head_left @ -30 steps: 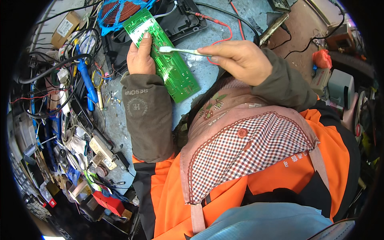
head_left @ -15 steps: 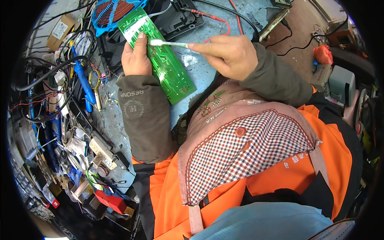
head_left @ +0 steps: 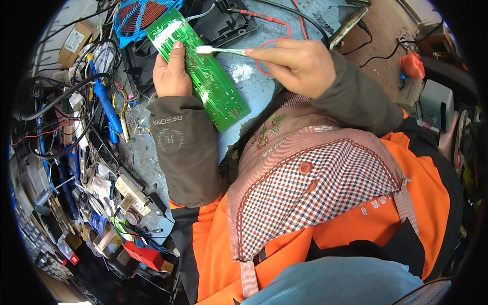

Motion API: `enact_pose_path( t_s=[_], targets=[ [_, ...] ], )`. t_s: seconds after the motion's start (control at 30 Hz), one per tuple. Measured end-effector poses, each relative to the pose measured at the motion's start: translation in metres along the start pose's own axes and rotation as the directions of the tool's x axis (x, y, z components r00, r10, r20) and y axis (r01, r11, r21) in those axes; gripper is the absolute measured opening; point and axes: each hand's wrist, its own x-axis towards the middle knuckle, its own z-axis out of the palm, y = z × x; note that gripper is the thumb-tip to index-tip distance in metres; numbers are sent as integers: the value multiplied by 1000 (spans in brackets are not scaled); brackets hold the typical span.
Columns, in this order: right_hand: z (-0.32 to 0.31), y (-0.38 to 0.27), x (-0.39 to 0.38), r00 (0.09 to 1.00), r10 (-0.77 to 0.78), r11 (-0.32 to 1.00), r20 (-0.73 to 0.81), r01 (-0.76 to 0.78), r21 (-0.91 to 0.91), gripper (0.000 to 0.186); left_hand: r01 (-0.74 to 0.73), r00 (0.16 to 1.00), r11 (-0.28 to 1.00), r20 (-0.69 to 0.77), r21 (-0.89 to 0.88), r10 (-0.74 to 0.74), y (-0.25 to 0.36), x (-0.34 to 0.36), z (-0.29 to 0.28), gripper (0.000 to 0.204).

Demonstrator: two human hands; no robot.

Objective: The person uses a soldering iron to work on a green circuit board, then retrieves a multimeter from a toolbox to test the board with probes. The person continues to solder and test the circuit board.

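A long green circuit board [head_left: 213, 91] is held at a tilt in my left hand [head_left: 170, 73], whose thumb presses on its face near the upper left part. My right hand [head_left: 300, 66] grips a pale toothbrush [head_left: 223, 50] by the end of its handle, with the bristle head over the board just right of my left thumb; whether the bristles touch it I cannot tell. Behind the board are a blue fan-like part [head_left: 140, 15] with copper-coloured winding and a dark plastic housing [head_left: 229, 33] with a red lead [head_left: 274, 19] lying by it.
Tangled cables, blue tools [head_left: 105, 101] and a cream power strip [head_left: 132, 193] crowd the bench's left side, with a cardboard box [head_left: 76, 43] behind. A red box [head_left: 142, 254] sits at lower left. At right are a red bag [head_left: 412, 66] and a grey box [head_left: 437, 101].
My left hand and the board have shifted up and slightly left in view. My right hand with the brush has moved up, went briefly further left, then came back slightly right.
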Motion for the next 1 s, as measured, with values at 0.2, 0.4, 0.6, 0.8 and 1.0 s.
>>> enact_pose_path(
  t_s=[0.2, 0.4, 0.6, 0.8, 1.0],
  targets=[
    [-17, 7, -9, 973, -54, 926, 226, -36, 375, 40, 5, 1000, 999, -31, 42, -4, -3, -2, -5, 26],
    [-9, 14, -18, 975, 221, 760, -16, -162, 629, 33, -12, 1000, 999, 7, 45, 11, -2, -1, -5, 29],
    [-10, 16, -15, 983, 181, 751, -34, -116, 650, 34, -23, 999, 1000, 35, -16, 24, -2, -3, -5, 29],
    [-8, 20, -18, 982, 187, 757, -37, -120, 642, 35, -49, 997, 997, 60, -51, 52, -1, -3, -2, 29],
    [-8, 20, -15, 989, 139, 774, -49, -78, 628, 36, -66, 998, 996, 19, -55, 67, 3, -6, 1, 31]
  ],
)
